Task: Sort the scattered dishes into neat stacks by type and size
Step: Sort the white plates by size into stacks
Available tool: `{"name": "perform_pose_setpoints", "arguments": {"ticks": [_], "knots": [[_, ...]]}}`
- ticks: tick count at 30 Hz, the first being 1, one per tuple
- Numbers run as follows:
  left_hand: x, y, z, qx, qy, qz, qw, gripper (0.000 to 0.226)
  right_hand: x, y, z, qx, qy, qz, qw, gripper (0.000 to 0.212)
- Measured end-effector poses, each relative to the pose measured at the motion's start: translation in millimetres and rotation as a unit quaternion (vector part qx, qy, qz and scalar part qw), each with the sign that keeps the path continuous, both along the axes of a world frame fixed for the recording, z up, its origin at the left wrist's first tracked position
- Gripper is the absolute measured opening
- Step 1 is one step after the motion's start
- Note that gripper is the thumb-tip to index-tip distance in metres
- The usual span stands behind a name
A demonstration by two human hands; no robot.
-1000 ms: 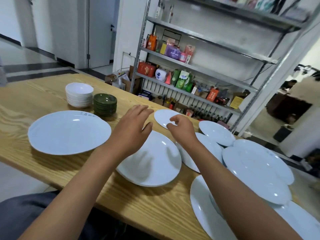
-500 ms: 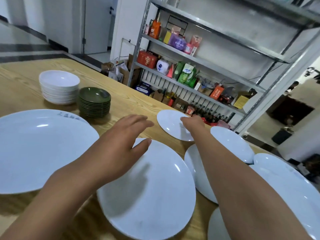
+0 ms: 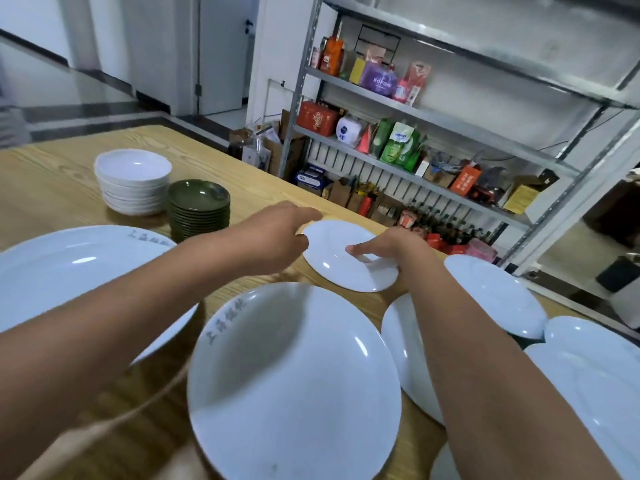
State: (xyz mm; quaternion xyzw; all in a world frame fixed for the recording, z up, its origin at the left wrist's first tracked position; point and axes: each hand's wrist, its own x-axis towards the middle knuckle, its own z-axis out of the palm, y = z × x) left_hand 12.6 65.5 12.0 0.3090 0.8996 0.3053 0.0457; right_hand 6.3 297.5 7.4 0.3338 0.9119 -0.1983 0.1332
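Picking up the small plate (image 3: 348, 258) at the far edge of the tabletop (image 3: 59, 188), judging by both hands reaching for it. Right hand (image 3: 389, 249) on the plate's right side, thumb lying on the upper face, the other fingers out of sight past or under the rim: looks like a pinch on the rim. Left hand (image 3: 277, 233) at the plate's left edge, fingers stretched out fairly straight and wide, touching or just short of the rim; cannot tell which. No grip visible on that side.

Already stacked farther left: white bowls (image 3: 133, 181) and, just beside them, dark green saucers (image 3: 199, 213). Still loose: big plate (image 3: 294, 379) near the front, another large one (image 3: 69, 271) at the left, several more (image 3: 495, 296) overlapping at the right.

Next move, probably: lifting the small plate free and carrying it to a spot for its own size. Calls for a firm hold under the rim, a level lift, and a path clear of the big plate below the arms and the overlapping ones at the right. Glazed surface likely slippery.

Hard to make out: whether the plate still rests flat or is already tipped up. Right fingertips hidden. Left arm blurred. Plates at the right and bottom edges cut off, so count and sizes unclear. Grey lettering on two rims unreadable.
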Motion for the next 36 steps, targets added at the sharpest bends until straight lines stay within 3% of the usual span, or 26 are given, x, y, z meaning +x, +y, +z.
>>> {"name": "perform_pose_setpoints", "arguments": {"ticks": [5,9,12,15,19,22,25,26,29,31,34,36], "knots": [[-29,39,-30,-0.222,-0.071,-0.049,0.971,0.037,-1,7,-9,-0.045,0.037,-0.018,0.998,0.093],[-41,33,-38,-0.198,-0.12,-0.051,0.971,0.02,-6,16,-5,-0.067,0.051,-0.017,0.996,0.094],[-44,32,-47,-0.222,-0.106,-0.053,0.968,0.024,-10,24,-4,-0.108,0.055,-0.012,0.993,0.092],[-43,33,-55,-0.242,-0.092,-0.058,0.964,0.029,-12,35,-13,-0.172,0.121,-0.071,0.975,0.095],[-40,34,-51,-0.221,-0.107,-0.036,0.969,0.026,-14,45,-28,-0.286,0.229,-0.166,0.915,0.06],[-34,33,-52,-0.211,-0.063,0.002,0.975,0.029,-25,60,-45,-0.316,0.247,-0.177,0.899,0.066],[-26,24,-48,-0.194,-0.035,0.019,0.98,0.028,-14,38,-25,-0.376,0.286,-0.206,0.857,0.036],[-24,20,-44,-0.154,-0.04,0.033,0.987,0.027,-10,29,-14,-0.389,0.307,-0.207,0.844,0.036],[-10,6,-19,-0.03,-0.048,0.066,0.996,0.038,-6,9,17,-0.4,0.366,-0.184,0.82,0.059],[5,-7,2,0.005,-0.011,0.069,0.998,0.052,-3,-9,39,-0.401,0.41,-0.149,0.806,0.046],[28,-34,34,0.031,0.126,0.096,0.987,0.062,22,-58,76,-0.415,0.434,-0.086,0.795,0.03],[40,-60,51,0.058,0.189,0.124,0.972,0.067,39,-90,93,-0.392,0.449,-0.002,0.803,0.015]]}}
